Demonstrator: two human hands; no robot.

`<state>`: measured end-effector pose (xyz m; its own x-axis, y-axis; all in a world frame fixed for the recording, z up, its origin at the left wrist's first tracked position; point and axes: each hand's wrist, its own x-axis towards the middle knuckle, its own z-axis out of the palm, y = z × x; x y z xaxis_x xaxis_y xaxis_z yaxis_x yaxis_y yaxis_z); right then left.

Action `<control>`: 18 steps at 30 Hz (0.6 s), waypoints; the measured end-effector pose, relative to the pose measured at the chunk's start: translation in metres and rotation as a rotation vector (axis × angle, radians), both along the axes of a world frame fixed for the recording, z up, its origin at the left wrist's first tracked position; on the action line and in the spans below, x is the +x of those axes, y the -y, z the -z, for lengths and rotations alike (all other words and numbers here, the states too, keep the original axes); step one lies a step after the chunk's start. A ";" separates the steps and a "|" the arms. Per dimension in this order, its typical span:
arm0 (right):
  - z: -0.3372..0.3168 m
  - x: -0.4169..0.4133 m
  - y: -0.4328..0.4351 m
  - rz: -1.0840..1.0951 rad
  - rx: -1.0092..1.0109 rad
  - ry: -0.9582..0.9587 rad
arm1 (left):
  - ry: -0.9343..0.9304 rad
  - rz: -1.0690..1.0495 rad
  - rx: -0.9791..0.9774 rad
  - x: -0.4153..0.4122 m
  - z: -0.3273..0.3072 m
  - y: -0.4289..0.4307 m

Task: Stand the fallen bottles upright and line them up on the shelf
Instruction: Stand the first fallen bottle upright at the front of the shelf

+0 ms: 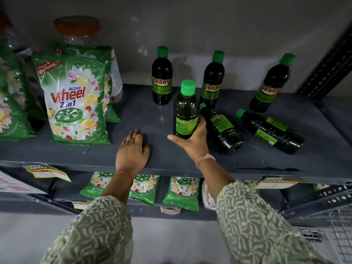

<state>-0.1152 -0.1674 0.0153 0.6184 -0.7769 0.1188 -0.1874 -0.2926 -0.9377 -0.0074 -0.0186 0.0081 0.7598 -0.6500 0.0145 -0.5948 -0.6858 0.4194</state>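
Note:
Dark bottles with green caps and green labels stand and lie on the grey shelf (144, 111). My right hand (192, 141) grips the base of one upright bottle (185, 111) near the shelf's middle. Behind it three bottles stand upright: one at the back left (162, 77), one at the back middle (212, 80), one at the back right (270, 84). Two bottles lie on their sides: one (222, 128) just right of my right hand, another (270, 131) farther right. My left hand (132, 149) rests flat on the shelf near its front edge, holding nothing.
Green detergent bags (76, 100) stand on the shelf's left half, with a clear jar (78, 29) behind them. More bags (181, 191) lie on the lower shelf. A perforated metal post (327, 65) rises at the right. A wire basket (341, 231) sits at the bottom right.

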 end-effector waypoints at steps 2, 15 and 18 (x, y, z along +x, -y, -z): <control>0.003 0.003 0.000 0.031 -0.041 -0.015 | -0.004 -0.002 -0.002 0.000 -0.001 0.000; 0.001 0.006 -0.012 0.057 -0.068 -0.032 | -0.005 -0.002 0.012 0.000 -0.002 0.001; -0.003 0.015 -0.020 0.161 -0.166 -0.094 | -0.002 -0.001 0.014 -0.001 -0.002 0.000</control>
